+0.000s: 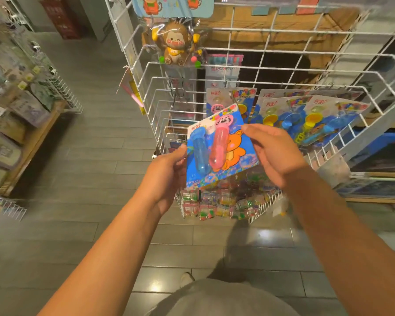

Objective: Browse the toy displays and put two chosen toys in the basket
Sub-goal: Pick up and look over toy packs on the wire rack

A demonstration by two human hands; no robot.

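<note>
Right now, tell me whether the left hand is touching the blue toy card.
Touching. The head view shows the left hand pinching the left edge of the blue toy card, thumb over its front; the right hand grips the opposite edge.

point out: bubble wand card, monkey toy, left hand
bubble wand card [235,153]: head view, on the orange bear print, right of the pink tube.
monkey toy [175,45]: head view, on its brown body, hanging on the white wire rack.
left hand [167,169]: head view, back of the hand gripping the card's left edge.
</note>
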